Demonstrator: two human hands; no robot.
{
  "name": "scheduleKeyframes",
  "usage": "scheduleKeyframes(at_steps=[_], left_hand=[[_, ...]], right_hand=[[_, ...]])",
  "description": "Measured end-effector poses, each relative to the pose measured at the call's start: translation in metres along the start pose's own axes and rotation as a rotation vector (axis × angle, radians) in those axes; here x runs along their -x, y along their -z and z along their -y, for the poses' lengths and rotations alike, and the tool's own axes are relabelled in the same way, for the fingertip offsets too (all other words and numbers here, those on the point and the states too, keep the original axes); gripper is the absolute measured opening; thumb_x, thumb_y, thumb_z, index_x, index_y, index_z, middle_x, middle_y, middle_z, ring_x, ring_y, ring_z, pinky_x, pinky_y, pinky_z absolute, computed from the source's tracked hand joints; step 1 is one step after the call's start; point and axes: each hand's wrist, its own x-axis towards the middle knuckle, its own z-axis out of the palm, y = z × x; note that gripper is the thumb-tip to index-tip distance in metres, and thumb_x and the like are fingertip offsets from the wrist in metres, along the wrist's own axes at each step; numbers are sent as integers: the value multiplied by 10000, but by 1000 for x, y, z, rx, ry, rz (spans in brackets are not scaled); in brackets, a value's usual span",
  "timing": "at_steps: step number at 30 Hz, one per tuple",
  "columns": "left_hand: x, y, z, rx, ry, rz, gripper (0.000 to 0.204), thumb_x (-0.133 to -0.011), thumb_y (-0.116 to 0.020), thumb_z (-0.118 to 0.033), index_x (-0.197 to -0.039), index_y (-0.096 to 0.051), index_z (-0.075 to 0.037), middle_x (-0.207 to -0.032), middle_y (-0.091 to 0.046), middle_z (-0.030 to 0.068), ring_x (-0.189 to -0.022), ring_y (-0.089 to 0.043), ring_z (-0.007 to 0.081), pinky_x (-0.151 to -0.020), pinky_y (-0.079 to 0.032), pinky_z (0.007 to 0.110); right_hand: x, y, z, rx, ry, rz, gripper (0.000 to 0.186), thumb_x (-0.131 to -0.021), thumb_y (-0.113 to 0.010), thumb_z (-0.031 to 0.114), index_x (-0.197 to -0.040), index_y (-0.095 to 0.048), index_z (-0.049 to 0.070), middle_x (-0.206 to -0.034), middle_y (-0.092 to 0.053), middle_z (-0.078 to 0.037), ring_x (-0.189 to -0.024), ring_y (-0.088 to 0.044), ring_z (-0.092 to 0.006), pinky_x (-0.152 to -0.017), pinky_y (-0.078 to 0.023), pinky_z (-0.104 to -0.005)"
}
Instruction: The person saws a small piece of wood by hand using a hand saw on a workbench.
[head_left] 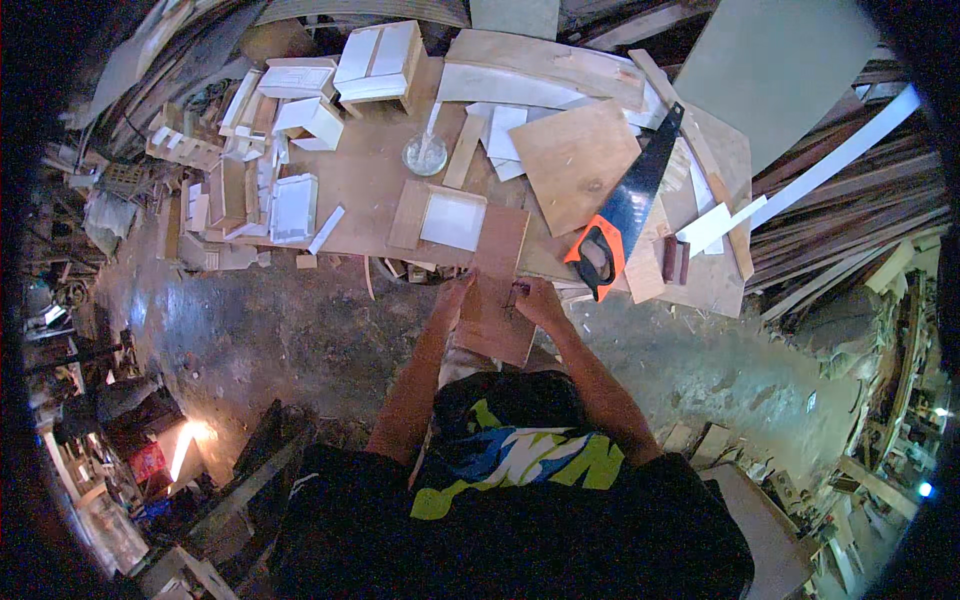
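Brown board: one, in front of the body, its twelve o'clock end reaching over the table.
Left hand: one, fingers closed on the board's nine o'clock edge.
Right hand: one, fingers bent at the three o'clock edge beside a small dark thing; whether it grips either, I cannot tell.
Stage: the board seems mid-handling; two boxes toward eleven look assembled; what remains cannot be told.
Saw: one, two o'clock, lying untouched.
Glass bowl: one, eleven o'clock.
Square plywood: one, one o'clock.
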Motion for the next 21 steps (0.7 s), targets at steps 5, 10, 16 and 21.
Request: scheduleKeyframes(at_steps=[5, 10, 16, 21], left_hand=[[-19, 18, 25, 10, 204, -109, 552, -739, -623, -415, -1070, -539, 18, -1127, -517, 92, -1086, -435, 183, -941, -288, 341], [-31, 35, 49, 31, 294, -254, 595, -730, -619, -451, -1094, -522, 10, -1156, -496, 108, -1130, -396, 198, -958, -266, 361], [-19, 22, 22, -5, 259, -87, 592, -769, -576, -445, -1128, -483, 16, -1072, -526, 118, -996, -476, 216, -917, -327, 357], [-7, -4, -8, -98, 143, -108, 483, -775, -584, -420, -1035, -538, -16, -1000, -547, 82, -912, -495, 158, -820, -390, 327]], right_hand=[[0, 3, 1, -36, 14, 31, 235, -698, -536, 146, -883, -618, 28, -838, -599, -199, -817, -579, -340, -729, -459, -392], [-1, 11, 4, -52, 32, 45, 226, -707, -552, 157, -893, -620, 47, -836, -600, -197, -825, -577, -336, -728, -454, -392], [-5, 13, 0, -82, 1, 97, 208, -718, -561, 143, -880, -613, 24, -808, -601, -199, -777, -591, -322, -692, -463, -379], [-8, 5, -9, -24, -18, 66, 186, -734, -573, 146, -858, -617, 15, -774, -605, -190, -740, -599, -311, -667, -464, -374]])
